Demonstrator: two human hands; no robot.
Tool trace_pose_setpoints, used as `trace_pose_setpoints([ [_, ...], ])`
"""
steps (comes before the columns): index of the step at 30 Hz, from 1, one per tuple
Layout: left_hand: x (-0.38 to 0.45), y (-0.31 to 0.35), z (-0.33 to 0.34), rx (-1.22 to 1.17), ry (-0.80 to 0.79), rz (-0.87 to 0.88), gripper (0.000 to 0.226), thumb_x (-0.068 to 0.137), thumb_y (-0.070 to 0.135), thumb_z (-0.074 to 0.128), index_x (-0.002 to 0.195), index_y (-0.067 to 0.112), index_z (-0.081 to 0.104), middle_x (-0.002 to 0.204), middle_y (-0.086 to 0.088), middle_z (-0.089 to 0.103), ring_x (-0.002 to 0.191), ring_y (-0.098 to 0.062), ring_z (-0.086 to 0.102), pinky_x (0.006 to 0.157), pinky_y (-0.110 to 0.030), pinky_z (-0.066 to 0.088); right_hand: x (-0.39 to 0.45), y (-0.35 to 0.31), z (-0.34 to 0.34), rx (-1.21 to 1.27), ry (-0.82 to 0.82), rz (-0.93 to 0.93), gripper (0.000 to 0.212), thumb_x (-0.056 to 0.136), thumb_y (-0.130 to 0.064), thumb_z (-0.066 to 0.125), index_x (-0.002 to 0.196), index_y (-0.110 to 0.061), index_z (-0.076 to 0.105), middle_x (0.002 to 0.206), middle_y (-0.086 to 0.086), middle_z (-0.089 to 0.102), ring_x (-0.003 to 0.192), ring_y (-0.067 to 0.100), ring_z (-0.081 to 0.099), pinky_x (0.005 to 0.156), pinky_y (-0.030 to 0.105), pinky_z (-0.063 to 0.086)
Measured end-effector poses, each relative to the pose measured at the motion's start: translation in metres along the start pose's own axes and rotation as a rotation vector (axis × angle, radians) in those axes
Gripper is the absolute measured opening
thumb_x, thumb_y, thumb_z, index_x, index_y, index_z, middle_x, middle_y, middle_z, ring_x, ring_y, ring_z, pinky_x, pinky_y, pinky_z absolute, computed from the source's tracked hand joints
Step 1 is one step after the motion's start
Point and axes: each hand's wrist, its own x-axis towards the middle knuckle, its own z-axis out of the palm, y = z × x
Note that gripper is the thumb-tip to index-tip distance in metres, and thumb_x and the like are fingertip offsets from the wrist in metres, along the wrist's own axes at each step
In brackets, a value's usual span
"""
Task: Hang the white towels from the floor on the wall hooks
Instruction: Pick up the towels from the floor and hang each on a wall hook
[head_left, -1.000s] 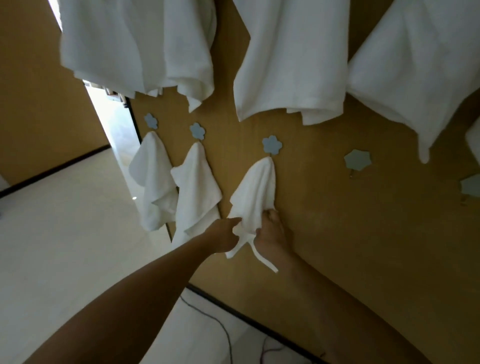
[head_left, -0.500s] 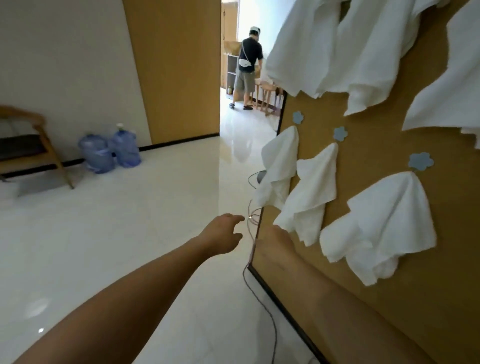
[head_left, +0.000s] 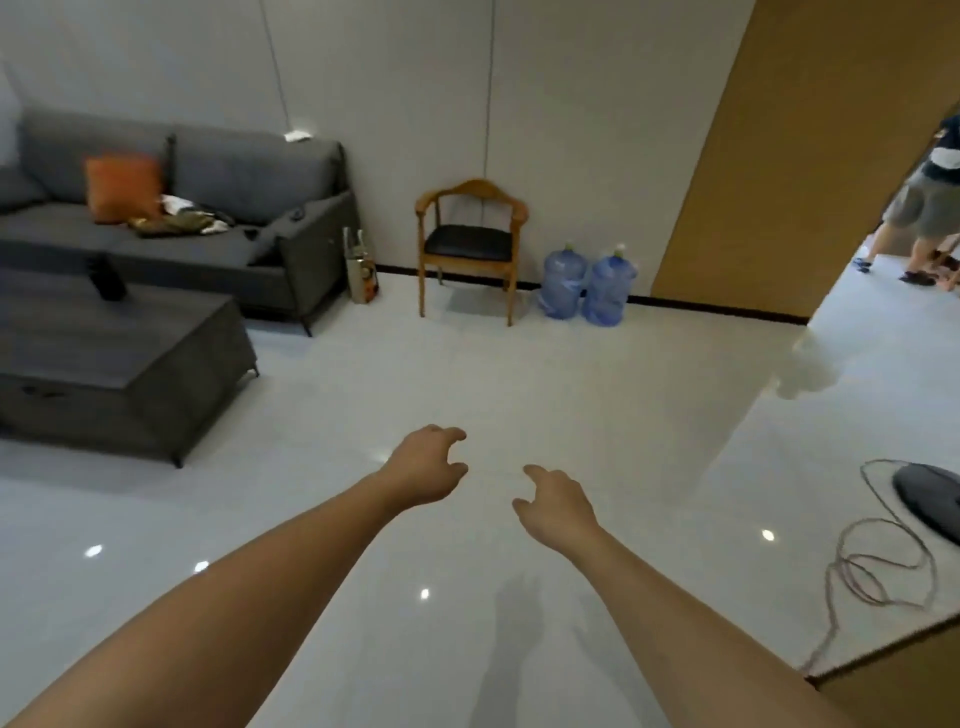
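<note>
— What stood along the pale grey wall (head_left: 395, 78)?
— At ten o'clock, a dark grey fabric sofa (head_left: 218, 223) with an orange cushion (head_left: 123, 188); at twelve, a wooden armchair with a black seat (head_left: 470, 241), and just beside it two blue water jugs (head_left: 587, 286).
— And nearer?
— A dark grey low table (head_left: 119, 364) at nine o'clock, on a glossy white tiled floor (head_left: 519, 374) that caught the ceiling lights. An ochre wall panel (head_left: 810, 156) rose at two o'clock.

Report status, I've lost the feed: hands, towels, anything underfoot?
Left hand and right hand empty, fingers loose. No towels in view. Loose cable on floor, right side.
</note>
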Motion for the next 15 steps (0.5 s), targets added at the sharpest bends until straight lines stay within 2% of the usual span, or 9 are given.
trace_pose_setpoints([
  [7,-0.061,-0.195,-0.07,-0.113,0.181,-0.437,0.055,0.094,0.034,0.059,0.146,0.025,0.042,0.148,-0.005,0.043,0.133,-0.026,0.044,0.107,-0.037,0.039,0.063,-0.188,0.104,-0.091,-0.263,-0.346,0.061,0.094,-0.038,0.054,0.151,-0.023,0.035,0.141,0.009,0.047,0.127,0.028,0.048,0.102,0.039,0.046],
  [11,-0.092,-0.283,-0.098,-0.146,0.281,-0.657,0.056,0.095,0.036,0.058,0.147,0.024,0.041,0.149,-0.007,0.042,0.133,-0.028,0.043,0.108,-0.038,0.039,0.095,-0.283,0.16,-0.156,-0.401,-0.522,0.062,0.094,-0.037,0.055,0.151,-0.022,0.036,0.141,0.009,0.047,0.128,0.027,0.048,0.102,0.035,0.045],
  [15,-0.102,-0.356,-0.132,-0.194,0.382,-0.853,0.056,0.095,0.037,0.057,0.147,0.023,0.041,0.149,-0.009,0.04,0.134,-0.029,0.042,0.109,-0.04,0.039,0.133,-0.372,0.202,-0.175,-0.497,-0.687,0.062,0.094,-0.036,0.056,0.151,-0.021,0.036,0.143,0.008,0.047,0.126,0.026,0.05,0.102,0.037,0.047],
])
